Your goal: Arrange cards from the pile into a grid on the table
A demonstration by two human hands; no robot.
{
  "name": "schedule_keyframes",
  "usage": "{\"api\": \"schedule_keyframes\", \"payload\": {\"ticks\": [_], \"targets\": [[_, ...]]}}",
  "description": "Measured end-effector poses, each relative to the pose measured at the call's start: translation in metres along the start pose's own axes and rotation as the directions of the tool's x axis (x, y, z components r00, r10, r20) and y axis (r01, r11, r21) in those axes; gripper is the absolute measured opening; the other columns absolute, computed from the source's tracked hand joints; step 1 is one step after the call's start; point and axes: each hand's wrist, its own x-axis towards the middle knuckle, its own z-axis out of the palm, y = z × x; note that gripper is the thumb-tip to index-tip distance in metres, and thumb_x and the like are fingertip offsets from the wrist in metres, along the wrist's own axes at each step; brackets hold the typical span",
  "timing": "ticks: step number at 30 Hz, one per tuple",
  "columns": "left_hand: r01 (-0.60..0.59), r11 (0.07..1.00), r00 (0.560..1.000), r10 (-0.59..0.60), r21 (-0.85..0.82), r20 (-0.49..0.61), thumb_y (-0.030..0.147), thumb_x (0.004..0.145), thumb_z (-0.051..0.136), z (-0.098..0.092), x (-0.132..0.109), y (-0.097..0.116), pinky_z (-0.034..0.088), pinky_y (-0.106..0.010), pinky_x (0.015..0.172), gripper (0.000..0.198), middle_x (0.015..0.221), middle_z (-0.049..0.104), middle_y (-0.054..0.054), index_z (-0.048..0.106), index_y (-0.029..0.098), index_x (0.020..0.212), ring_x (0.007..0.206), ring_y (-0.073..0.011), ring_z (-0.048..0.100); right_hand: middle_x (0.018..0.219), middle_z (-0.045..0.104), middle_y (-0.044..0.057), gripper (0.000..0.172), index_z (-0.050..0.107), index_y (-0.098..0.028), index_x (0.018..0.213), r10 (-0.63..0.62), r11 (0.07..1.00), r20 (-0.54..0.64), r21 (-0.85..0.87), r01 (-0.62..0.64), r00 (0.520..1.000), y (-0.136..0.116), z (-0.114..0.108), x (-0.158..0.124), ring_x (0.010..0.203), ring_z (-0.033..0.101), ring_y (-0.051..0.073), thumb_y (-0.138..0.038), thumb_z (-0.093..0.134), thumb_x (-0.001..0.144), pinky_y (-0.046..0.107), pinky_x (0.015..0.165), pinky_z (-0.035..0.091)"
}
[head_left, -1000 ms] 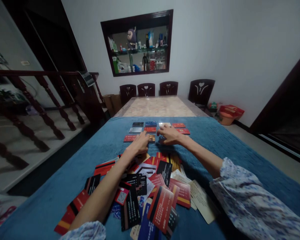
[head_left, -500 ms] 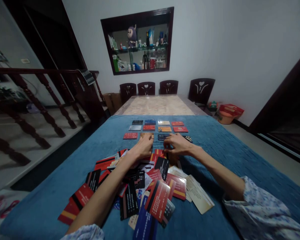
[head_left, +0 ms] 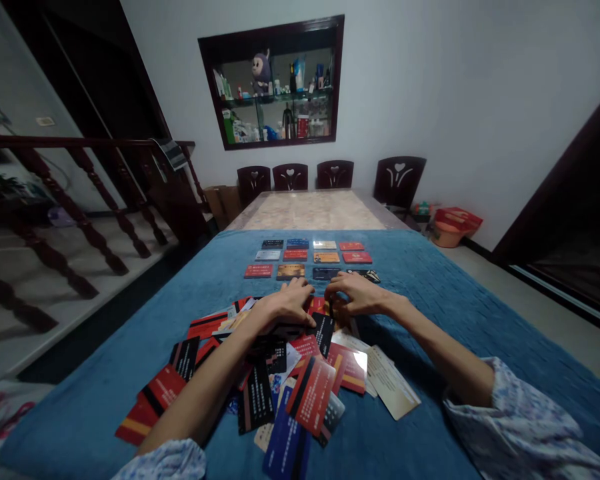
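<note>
The left hand is lying palm down on the far edge of the loose pile of cards, its fingers spreading loosely and stretching out flat, gripping nothing; the fingertips are touching the top cards of the pile. The right hand is resting just beside it to the right, its fingers curling down with the tips pressing into the same far edge of the pile; whether they are pinching a card I cannot tell. The two hands are nearly touching at the fingertips.

The pile is sprawling across the near middle of the blue cloth, red, black, blue and pale cards overlapping too thickly to count. Just beyond the hands, twelve laid-out cards are sitting apart from one another in three rows of four; the right card of the nearest row is showing only partly behind the right hand. Further off, four chairs are standing along the far end of the stone tabletop.
</note>
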Motion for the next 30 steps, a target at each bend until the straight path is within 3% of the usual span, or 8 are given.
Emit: {"api": "schedule_keyframes", "payload": {"ticks": [11,18,25,30], "targets": [[-0.015,0.999,0.989,0.022,0.046,-0.149,0.049,0.074,0.076,0.007,0.008,-0.003,0.041,-0.044,0.098,0.051,0.129,0.050,-0.012,0.055,0.020,0.111,0.123,-0.0314,0.044,0.101,0.066,0.007,0.027,0.070,-0.018,0.093,-0.167,0.976,-0.002,0.140,0.166,0.986,0.005,0.007,0.004,0.094,0.057,0.023,-0.012,0.063,0.068,0.039,0.091,0.040],[-0.006,0.985,0.961,0.052,0.171,-0.270,0.056,0.075,0.073,0.013,0.013,-0.001,0.041,-0.040,0.094,0.050,0.123,0.053,-0.012,0.060,0.018,0.105,0.118,-0.0306,0.047,0.110,0.063,0.007,0.037,0.069,-0.020,0.104,-0.133,0.973,0.084,0.201,0.114,0.988,0.009,0.014,0.003,0.104,0.058,0.026,-0.019,0.070,0.068,0.051,0.107,0.030],[-0.017,0.964,0.941,0.104,0.264,-0.321,0.048,0.083,0.068,0.020,0.019,0.004,0.040,-0.044,0.096,0.036,0.112,0.058,-0.014,0.067,0.015,0.097,0.114,-0.0324,0.050,0.119,0.060,0.009,0.047,0.069,-0.024,0.114,-0.082,0.993,0.093,0.093,0.073,0.992,0.014,0.021,0.004,0.109,0.048,0.031,-0.026,0.074,0.067,0.050,0.093,0.038],[-0.044,0.962,0.959,0.116,0.271,-0.258,0.030,0.092,0.053,0.014,0.013,0.014,0.043,-0.042,0.093,0.023,0.102,0.066,-0.014,0.071,0.015,0.093,0.105,-0.0294,0.059,0.127,0.057,0.008,0.049,0.069,-0.028,0.118,-0.026,0.998,0.106,0.051,0.021,0.994,0.017,0.019,0.003,0.115,0.041,0.034,-0.032,0.074,0.069,0.049,0.090,0.038]]}}
